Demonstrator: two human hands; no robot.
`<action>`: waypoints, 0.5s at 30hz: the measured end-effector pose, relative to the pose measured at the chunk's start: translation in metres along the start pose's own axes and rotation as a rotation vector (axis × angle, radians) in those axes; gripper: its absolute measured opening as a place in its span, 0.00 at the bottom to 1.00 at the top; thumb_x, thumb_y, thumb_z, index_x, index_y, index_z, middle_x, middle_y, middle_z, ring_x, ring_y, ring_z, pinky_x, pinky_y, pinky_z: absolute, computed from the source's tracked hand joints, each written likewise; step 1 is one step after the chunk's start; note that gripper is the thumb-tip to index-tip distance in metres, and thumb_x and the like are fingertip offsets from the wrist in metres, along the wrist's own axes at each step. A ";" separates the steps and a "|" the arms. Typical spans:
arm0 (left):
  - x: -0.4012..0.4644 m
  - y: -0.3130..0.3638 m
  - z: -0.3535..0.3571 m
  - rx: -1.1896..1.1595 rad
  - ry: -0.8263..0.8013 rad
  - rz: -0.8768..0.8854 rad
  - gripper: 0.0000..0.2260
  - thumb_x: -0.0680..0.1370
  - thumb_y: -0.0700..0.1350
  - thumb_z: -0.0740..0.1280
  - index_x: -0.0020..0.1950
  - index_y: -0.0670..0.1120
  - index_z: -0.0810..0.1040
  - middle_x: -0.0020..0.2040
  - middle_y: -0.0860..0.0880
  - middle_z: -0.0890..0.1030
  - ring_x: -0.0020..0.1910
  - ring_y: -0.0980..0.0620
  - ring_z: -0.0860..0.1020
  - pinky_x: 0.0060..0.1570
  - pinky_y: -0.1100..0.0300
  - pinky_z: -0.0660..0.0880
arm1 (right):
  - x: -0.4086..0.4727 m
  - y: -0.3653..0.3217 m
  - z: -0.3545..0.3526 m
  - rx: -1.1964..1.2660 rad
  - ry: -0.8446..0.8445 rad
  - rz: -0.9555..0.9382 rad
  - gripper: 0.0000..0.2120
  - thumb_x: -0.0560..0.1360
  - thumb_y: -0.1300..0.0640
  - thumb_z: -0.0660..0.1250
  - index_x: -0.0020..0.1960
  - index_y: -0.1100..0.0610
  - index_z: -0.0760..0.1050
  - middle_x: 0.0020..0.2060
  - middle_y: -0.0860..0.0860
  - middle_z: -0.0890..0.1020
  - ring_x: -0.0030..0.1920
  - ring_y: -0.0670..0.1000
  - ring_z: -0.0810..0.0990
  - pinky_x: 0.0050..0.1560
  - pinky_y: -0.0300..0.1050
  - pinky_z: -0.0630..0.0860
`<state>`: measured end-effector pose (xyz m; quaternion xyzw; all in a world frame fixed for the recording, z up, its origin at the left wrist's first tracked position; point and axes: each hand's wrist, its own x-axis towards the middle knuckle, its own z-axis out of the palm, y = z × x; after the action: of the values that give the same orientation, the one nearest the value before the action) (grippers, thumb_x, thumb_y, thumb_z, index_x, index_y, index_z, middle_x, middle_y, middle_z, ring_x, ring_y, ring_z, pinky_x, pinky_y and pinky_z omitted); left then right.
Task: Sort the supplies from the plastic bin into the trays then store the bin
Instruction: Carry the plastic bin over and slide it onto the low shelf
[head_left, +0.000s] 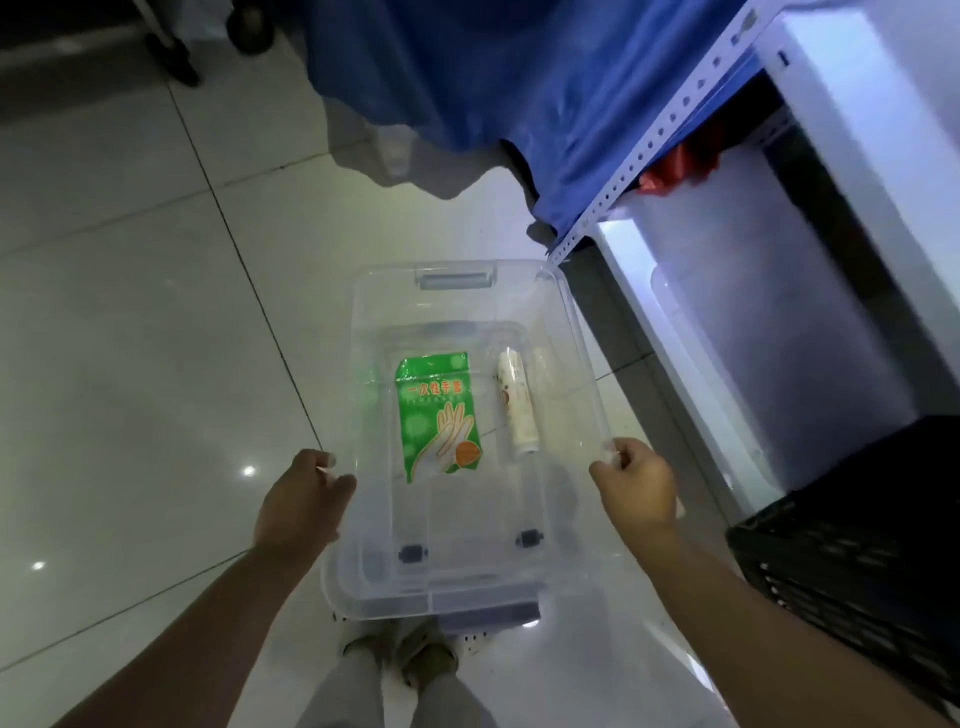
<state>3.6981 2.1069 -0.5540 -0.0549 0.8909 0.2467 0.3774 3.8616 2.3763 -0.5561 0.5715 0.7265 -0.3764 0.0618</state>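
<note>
clear rectangular plastic bin (566, 322), gripped at its long rims by left hand (304, 501) and right hand (636, 480); inside, flat glossy green packet (439, 415) beside white cylindrical roll (516, 408).

Dim, bluish light overall, with small ceiling-lamp glints on the glossy floor tiles (130, 322) and a blown-out white glare along the shelf unit (810, 104) at right. The wide lens bends lines near the edges, and everything looks soft and slightly smeared.
</note>
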 end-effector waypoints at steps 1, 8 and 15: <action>0.015 -0.005 0.013 -0.003 -0.011 -0.012 0.13 0.75 0.44 0.65 0.59 0.44 0.71 0.40 0.45 0.81 0.31 0.47 0.80 0.32 0.57 0.75 | 0.018 0.006 0.012 -0.012 0.000 -0.005 0.09 0.70 0.63 0.67 0.49 0.55 0.77 0.30 0.49 0.76 0.31 0.49 0.74 0.31 0.38 0.69; 0.091 -0.032 0.110 -0.024 0.002 -0.026 0.16 0.74 0.46 0.67 0.60 0.44 0.70 0.40 0.47 0.81 0.36 0.46 0.80 0.39 0.54 0.76 | 0.130 0.051 0.072 -0.137 0.034 -0.149 0.12 0.70 0.61 0.68 0.53 0.57 0.78 0.35 0.54 0.79 0.34 0.53 0.76 0.38 0.44 0.77; 0.104 -0.029 0.184 -0.167 0.062 -0.017 0.16 0.74 0.46 0.69 0.59 0.44 0.69 0.40 0.50 0.80 0.38 0.46 0.81 0.38 0.53 0.77 | 0.192 0.074 0.079 -0.292 0.073 -0.268 0.04 0.71 0.59 0.65 0.46 0.55 0.76 0.35 0.54 0.77 0.35 0.55 0.76 0.40 0.51 0.78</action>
<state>3.7513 2.1792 -0.7471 -0.1016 0.8780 0.3151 0.3457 3.8341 2.4824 -0.7474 0.4678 0.8448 -0.2509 0.0670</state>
